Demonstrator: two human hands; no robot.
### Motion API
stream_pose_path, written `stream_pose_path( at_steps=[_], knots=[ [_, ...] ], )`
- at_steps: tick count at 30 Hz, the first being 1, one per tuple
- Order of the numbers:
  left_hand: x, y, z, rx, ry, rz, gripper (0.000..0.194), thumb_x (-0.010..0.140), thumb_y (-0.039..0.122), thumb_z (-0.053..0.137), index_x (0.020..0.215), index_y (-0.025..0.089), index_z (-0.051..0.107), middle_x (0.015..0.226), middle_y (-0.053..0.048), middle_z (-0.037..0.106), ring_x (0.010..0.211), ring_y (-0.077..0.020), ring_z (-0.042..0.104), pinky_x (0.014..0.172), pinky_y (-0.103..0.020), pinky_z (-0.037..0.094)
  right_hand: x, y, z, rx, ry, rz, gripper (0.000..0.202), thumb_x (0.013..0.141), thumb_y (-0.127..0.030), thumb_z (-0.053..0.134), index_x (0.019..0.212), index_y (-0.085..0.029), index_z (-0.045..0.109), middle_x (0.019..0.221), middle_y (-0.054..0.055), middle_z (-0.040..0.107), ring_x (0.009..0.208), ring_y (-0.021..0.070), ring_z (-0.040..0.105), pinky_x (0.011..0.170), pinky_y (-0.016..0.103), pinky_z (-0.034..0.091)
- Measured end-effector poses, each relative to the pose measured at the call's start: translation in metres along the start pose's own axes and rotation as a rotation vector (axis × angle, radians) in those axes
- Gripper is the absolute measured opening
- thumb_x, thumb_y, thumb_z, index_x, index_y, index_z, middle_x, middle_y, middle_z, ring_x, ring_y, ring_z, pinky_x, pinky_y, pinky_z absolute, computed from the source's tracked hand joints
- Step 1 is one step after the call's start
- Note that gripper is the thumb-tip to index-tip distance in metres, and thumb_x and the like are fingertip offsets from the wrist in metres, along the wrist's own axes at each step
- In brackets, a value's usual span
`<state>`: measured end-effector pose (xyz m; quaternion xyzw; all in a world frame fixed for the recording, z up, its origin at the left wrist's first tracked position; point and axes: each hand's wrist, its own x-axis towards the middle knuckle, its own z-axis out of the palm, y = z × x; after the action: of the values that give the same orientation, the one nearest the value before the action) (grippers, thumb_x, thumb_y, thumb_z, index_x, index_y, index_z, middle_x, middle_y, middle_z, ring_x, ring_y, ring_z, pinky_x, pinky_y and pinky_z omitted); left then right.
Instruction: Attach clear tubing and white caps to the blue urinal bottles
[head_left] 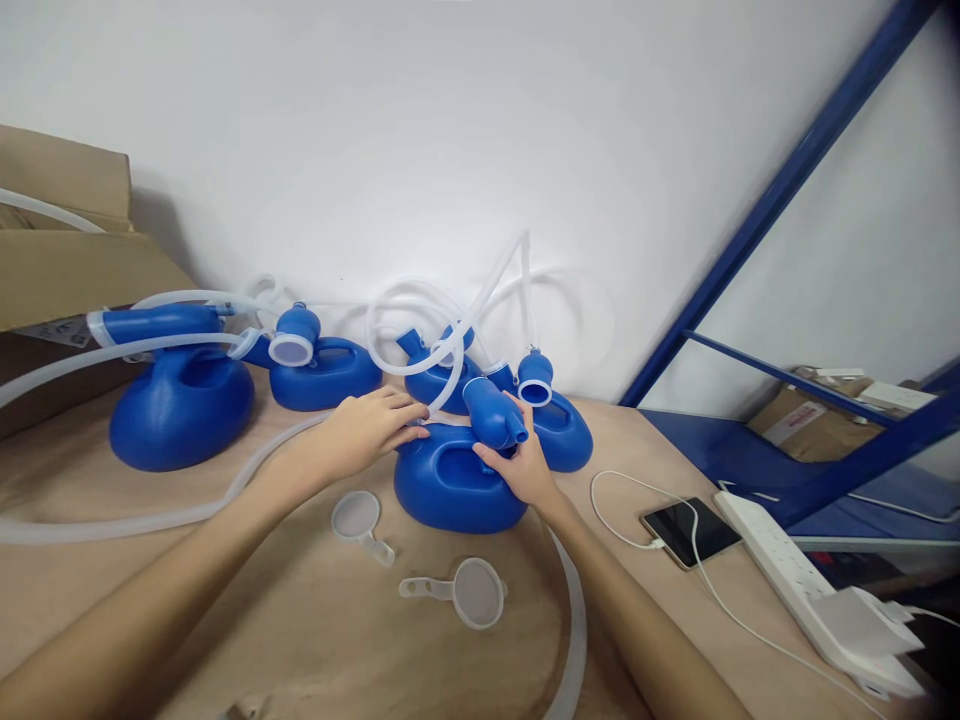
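Observation:
A blue bottle with a moulded handle (457,495) stands on the wooden table in front of me. My right hand (523,450) is closed around a blue funnel-shaped piece (493,412) above the bottle, its narrow spout pointing right. My left hand (379,425) is at the bottle's upper left, fingers bent together by a clear tube (452,385); whether they pinch the tube or the bottle's neck cannot be made out. Two translucent caps with straps, one (355,516) at the left and one (478,594) nearer me, lie on the table.
More blue bottles with funnel pieces and tubes stand behind and left, one (182,410) near an open carton (75,270). On the right are a phone (691,532) with a cable, a white power strip (795,575) and a blue metal frame (780,200).

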<state>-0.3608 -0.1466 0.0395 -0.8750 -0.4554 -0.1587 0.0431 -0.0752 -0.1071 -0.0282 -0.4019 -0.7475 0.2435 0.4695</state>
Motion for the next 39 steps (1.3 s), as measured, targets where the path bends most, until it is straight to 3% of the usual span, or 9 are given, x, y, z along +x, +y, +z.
stream_pose_path(
  at_steps=[4,10,14,17,22,29,35,39],
  knots=[
    [0.001,-0.002,0.000,-0.171,0.006,-0.034,0.051,0.109,0.060,0.034,0.125,0.029,0.070,0.127,-0.006,0.071,0.117,-0.0248,0.063,0.083,-0.032,0.052,0.000,-0.001,0.000,0.014,-0.005,0.005,0.098,0.081,-0.056,0.082,0.160,-0.027,0.031,0.150,0.015,0.060,0.133,0.0361,0.064,0.112,0.056,0.052],
    [0.002,0.002,-0.003,-0.211,0.006,-0.034,0.052,0.109,0.059,0.032,0.124,0.028,0.071,0.126,-0.006,0.071,0.116,-0.0255,0.063,0.090,-0.035,0.052,0.001,-0.002,0.000,0.047,-0.017,0.013,0.100,0.081,-0.056,0.082,0.161,-0.027,0.029,0.149,0.016,0.061,0.134,0.0360,0.063,0.112,0.054,0.052],
    [0.002,0.002,0.001,-0.166,0.023,-0.001,0.045,0.111,0.051,0.035,0.129,0.027,0.069,0.129,-0.007,0.069,0.119,-0.0252,0.060,0.096,-0.036,0.051,0.001,0.000,0.000,0.030,-0.007,0.022,0.099,0.081,-0.056,0.082,0.160,-0.027,0.030,0.149,0.015,0.061,0.137,0.0363,0.061,0.115,0.056,0.050],
    [0.002,0.001,0.003,-0.010,-0.006,0.027,0.035,0.111,0.038,0.043,0.133,0.028,0.068,0.130,-0.008,0.068,0.118,-0.0257,0.059,0.086,-0.032,0.053,0.001,-0.001,-0.001,0.037,-0.018,0.023,0.101,0.081,-0.057,0.082,0.161,-0.026,0.029,0.148,0.016,0.062,0.135,0.0367,0.062,0.113,0.056,0.051],
    [0.003,0.004,0.003,0.112,-0.019,0.065,0.030,0.110,0.032,0.047,0.119,0.026,0.075,0.124,-0.008,0.069,0.113,-0.0242,0.061,0.077,-0.029,0.054,0.000,-0.002,-0.001,0.039,-0.014,0.018,0.103,0.081,-0.057,0.082,0.162,-0.025,0.027,0.150,0.017,0.060,0.134,0.0362,0.063,0.113,0.054,0.052],
    [0.005,0.016,0.006,0.239,0.005,-0.004,0.022,0.106,0.034,0.056,0.113,0.022,0.074,0.118,-0.009,0.071,0.107,-0.0272,0.062,0.062,-0.028,0.050,0.000,0.001,0.000,0.027,-0.009,0.007,0.099,0.081,-0.056,0.082,0.160,-0.025,0.031,0.146,0.015,0.063,0.138,0.0363,0.060,0.116,0.055,0.048],
    [0.010,0.020,0.008,0.171,0.045,-0.050,0.021,0.104,0.033,0.057,0.104,0.019,0.072,0.109,-0.008,0.073,0.105,-0.0279,0.061,0.070,-0.032,0.052,0.000,0.001,0.000,0.023,-0.005,0.007,0.096,0.079,-0.056,0.083,0.156,-0.025,0.034,0.159,0.017,0.051,0.142,0.0369,0.056,0.119,0.055,0.045],
    [0.013,0.021,0.009,0.077,0.059,-0.098,0.020,0.101,0.032,0.058,0.092,0.019,0.071,0.102,-0.006,0.073,0.098,-0.0266,0.061,0.080,-0.037,0.051,0.000,0.000,-0.001,0.021,-0.009,0.006,0.096,0.080,-0.056,0.083,0.157,-0.025,0.034,0.157,0.016,0.053,0.142,0.0369,0.056,0.118,0.055,0.047]
  ],
)
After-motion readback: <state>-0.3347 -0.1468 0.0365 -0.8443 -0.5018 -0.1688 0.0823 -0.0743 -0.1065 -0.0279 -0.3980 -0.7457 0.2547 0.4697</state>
